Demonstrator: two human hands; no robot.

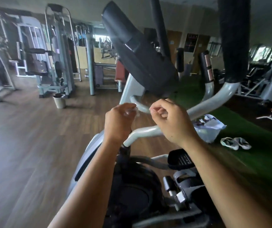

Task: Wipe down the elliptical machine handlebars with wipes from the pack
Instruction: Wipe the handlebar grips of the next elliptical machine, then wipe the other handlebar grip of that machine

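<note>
Both hands are raised in front of the elliptical (141, 186), near its grey handlebars (148, 130). The left hand (118, 122) has its fingers (129, 111) curled closed on a small crumpled white wipe (136, 111), which sticks out at the fingertips toward the right. The wipe lies just beside the curved grey bar (141, 106) under the black console (140, 51); blur hides whether it touches the bar. The right hand (173, 120) is close by on the right, its fingers (156, 110) pinched together near the same bar; I cannot tell whether they hold an edge of the wipe or nothing at all. The two hands are near each other but apart.

On the green mat to the right, past the right hand, lies a clear plastic bag (209, 127), and beside it a pair of pale shoes (235, 143). On the wood floor at far left stands a small bin (59, 100).
</note>
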